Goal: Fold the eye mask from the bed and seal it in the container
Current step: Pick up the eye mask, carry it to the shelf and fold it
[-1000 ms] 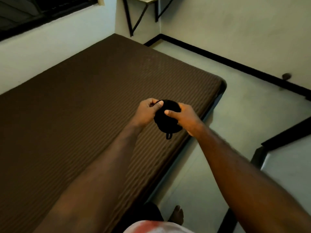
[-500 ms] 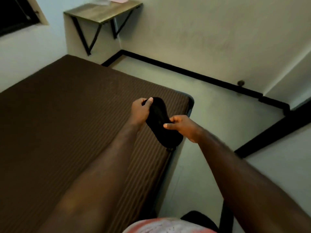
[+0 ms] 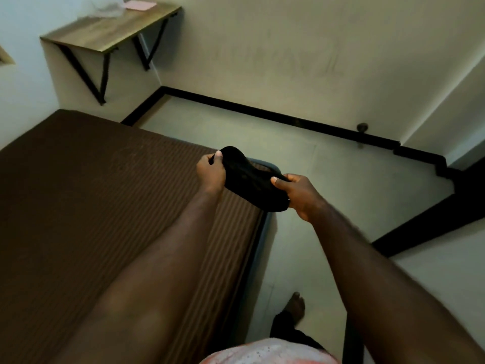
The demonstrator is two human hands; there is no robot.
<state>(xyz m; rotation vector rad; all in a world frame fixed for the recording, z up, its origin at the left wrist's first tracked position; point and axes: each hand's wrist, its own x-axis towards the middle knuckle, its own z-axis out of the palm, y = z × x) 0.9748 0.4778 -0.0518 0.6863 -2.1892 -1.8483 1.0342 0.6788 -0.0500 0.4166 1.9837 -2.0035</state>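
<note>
A black eye mask (image 3: 249, 179) is stretched out between both hands, held in the air above the bed's far right corner. My left hand (image 3: 211, 170) pinches its upper left end with thumb on top. Its lower right end is gripped by my right hand (image 3: 299, 194). The mask slopes down from left to right. The brown ribbed bed (image 3: 105, 206) fills the left half of the view. No container can be made out.
A wooden wall shelf (image 3: 110, 27) on black brackets hangs in the far corner, with a pink paper and something pale on it. Pale floor (image 3: 328, 166) lies right of the bed, edged by black skirting. My bare foot (image 3: 295, 307) stands by the bed's side.
The mask has gone from a bunched round shape to spread out long between my hands. My hands moved apart. The view swung right and up, showing the shelf.
</note>
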